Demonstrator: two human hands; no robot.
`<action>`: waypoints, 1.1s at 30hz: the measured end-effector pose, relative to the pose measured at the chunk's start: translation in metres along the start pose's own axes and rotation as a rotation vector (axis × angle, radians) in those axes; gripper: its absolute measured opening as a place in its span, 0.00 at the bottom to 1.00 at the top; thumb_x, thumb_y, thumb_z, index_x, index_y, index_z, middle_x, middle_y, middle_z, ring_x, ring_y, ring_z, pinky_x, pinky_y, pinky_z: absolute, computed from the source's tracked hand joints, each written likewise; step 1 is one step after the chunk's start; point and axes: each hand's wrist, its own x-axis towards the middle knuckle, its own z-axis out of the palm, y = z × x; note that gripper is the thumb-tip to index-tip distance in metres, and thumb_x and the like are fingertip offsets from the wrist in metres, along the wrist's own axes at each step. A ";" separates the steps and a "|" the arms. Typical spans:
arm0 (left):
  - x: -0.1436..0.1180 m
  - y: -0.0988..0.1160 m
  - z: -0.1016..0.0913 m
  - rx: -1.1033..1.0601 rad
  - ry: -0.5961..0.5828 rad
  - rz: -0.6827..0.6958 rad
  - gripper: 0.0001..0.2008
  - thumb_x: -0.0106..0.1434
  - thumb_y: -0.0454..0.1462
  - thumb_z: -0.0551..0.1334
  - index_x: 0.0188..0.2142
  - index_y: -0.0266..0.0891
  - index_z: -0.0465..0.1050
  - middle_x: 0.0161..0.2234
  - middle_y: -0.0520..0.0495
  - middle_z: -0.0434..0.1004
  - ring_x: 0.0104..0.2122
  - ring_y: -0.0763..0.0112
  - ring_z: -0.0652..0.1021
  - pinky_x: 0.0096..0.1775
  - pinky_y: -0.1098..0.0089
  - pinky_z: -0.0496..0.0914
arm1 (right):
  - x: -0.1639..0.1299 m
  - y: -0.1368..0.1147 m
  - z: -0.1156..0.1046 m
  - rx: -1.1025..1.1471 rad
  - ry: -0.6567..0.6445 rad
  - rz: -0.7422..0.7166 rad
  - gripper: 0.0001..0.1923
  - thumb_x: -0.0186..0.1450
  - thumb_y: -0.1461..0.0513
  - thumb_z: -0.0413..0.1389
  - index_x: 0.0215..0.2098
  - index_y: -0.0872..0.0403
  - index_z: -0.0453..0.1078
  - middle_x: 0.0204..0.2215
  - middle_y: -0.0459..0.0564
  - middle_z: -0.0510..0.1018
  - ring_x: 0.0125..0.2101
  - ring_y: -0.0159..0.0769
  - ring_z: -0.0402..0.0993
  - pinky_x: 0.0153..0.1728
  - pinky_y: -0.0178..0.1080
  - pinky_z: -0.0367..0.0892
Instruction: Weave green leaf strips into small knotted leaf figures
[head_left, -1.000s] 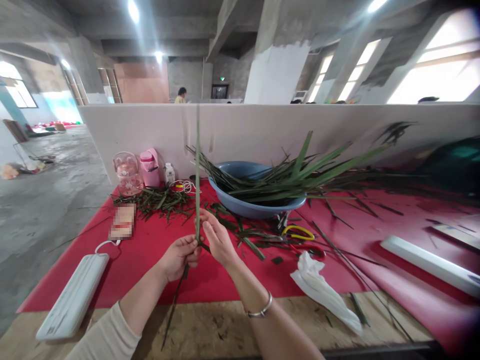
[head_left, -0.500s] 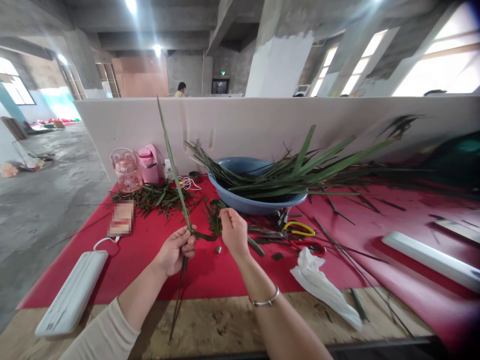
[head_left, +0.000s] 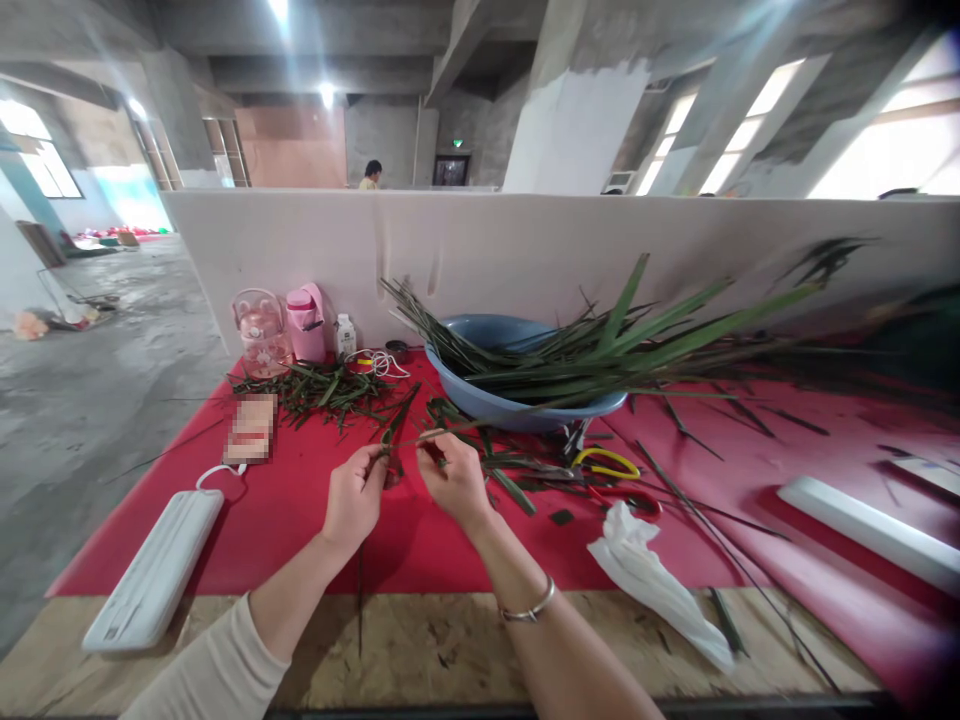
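Note:
My left hand (head_left: 355, 492) and my right hand (head_left: 452, 480) both pinch one long narrow green leaf strip (head_left: 395, 428) over the red table cover (head_left: 300, 520). The strip's upper part points away towards the heap of cut leaf pieces (head_left: 319, 388). Its thin stem end (head_left: 359, 600) hangs down below my left hand over the wooden table edge. A silver bracelet (head_left: 531, 607) is on my right wrist. Just beyond my hands stands a blue basin (head_left: 491, 405) filled with long green leaves (head_left: 622, 345).
Yellow-handled scissors (head_left: 606, 462) and red-handled scissors (head_left: 630, 498) lie right of my hands, with a crumpled white cloth (head_left: 652, 585) nearer the edge. A white flat device (head_left: 154, 570) lies at the left. Pink bottles (head_left: 304, 325) stand by the white partition (head_left: 525, 250). A person stands far behind.
The leaf strip, upright a second ago, has tipped away and now lies low over the table. My right hand came back to the strip beside my left hand.

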 end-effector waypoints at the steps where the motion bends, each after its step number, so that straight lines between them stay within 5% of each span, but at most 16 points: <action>1: 0.000 -0.002 0.000 0.019 0.015 0.005 0.13 0.55 0.42 0.56 0.35 0.35 0.69 0.24 0.49 0.74 0.21 0.76 0.72 0.26 0.74 0.66 | 0.000 -0.006 -0.002 -0.012 -0.048 -0.028 0.05 0.56 0.67 0.48 0.27 0.55 0.66 0.23 0.47 0.71 0.24 0.30 0.65 0.28 0.32 0.61; 5: 0.004 -0.008 0.000 -0.043 0.046 -0.052 0.18 0.53 0.41 0.58 0.41 0.34 0.66 0.25 0.50 0.73 0.19 0.78 0.69 0.24 0.75 0.65 | -0.003 -0.028 -0.003 -0.051 -0.244 -0.153 0.09 0.58 0.65 0.48 0.21 0.54 0.65 0.18 0.45 0.67 0.20 0.28 0.62 0.24 0.31 0.57; 8: 0.008 -0.009 0.001 -0.235 0.032 -0.133 0.16 0.51 0.41 0.60 0.38 0.34 0.66 0.21 0.53 0.70 0.18 0.80 0.67 0.22 0.77 0.62 | -0.002 -0.028 0.002 -0.062 -0.148 -0.098 0.09 0.59 0.64 0.48 0.23 0.55 0.65 0.19 0.46 0.68 0.22 0.29 0.63 0.26 0.32 0.59; 11: 0.011 -0.005 0.001 -0.495 -0.039 -0.250 0.15 0.48 0.41 0.63 0.34 0.35 0.66 0.20 0.55 0.69 0.16 0.83 0.63 0.19 0.79 0.57 | 0.001 -0.017 0.008 -0.022 -0.052 -0.021 0.07 0.60 0.64 0.47 0.32 0.56 0.67 0.31 0.53 0.72 0.34 0.35 0.67 0.36 0.35 0.62; 13: 0.013 -0.002 0.000 -0.636 -0.104 -0.325 0.16 0.46 0.39 0.65 0.34 0.35 0.66 0.19 0.55 0.68 0.15 0.85 0.62 0.18 0.80 0.55 | 0.003 -0.010 0.010 0.034 -0.111 -0.014 0.10 0.60 0.65 0.46 0.37 0.55 0.67 0.38 0.54 0.72 0.41 0.36 0.66 0.44 0.39 0.59; 16: 0.012 0.001 -0.002 -0.735 -0.192 -0.397 0.17 0.45 0.37 0.66 0.35 0.35 0.68 0.18 0.56 0.66 0.14 0.86 0.60 0.17 0.82 0.53 | 0.002 -0.008 0.013 0.146 -0.274 0.081 0.11 0.62 0.63 0.44 0.32 0.55 0.67 0.29 0.49 0.74 0.32 0.33 0.69 0.40 0.38 0.61; 20: 0.011 0.000 -0.003 -0.643 -0.222 -0.353 0.17 0.46 0.38 0.65 0.36 0.34 0.68 0.17 0.56 0.64 0.13 0.86 0.58 0.17 0.80 0.52 | -0.001 -0.013 0.013 0.258 -0.313 0.200 0.12 0.62 0.61 0.44 0.27 0.55 0.66 0.23 0.45 0.74 0.24 0.29 0.68 0.29 0.32 0.61; 25: 0.011 -0.007 0.000 -0.369 -0.204 -0.186 0.16 0.51 0.41 0.61 0.37 0.33 0.69 0.18 0.55 0.65 0.14 0.83 0.61 0.18 0.78 0.54 | -0.002 -0.012 0.016 0.266 -0.204 0.344 0.10 0.58 0.62 0.49 0.21 0.55 0.67 0.20 0.45 0.74 0.23 0.29 0.67 0.28 0.31 0.61; 33: 0.010 -0.012 -0.001 -0.034 -0.150 -0.048 0.15 0.56 0.41 0.56 0.40 0.34 0.68 0.21 0.53 0.67 0.19 0.79 0.64 0.22 0.76 0.58 | 0.002 -0.009 0.026 0.655 -0.181 0.654 0.05 0.51 0.64 0.51 0.22 0.57 0.69 0.17 0.44 0.72 0.20 0.29 0.68 0.27 0.32 0.63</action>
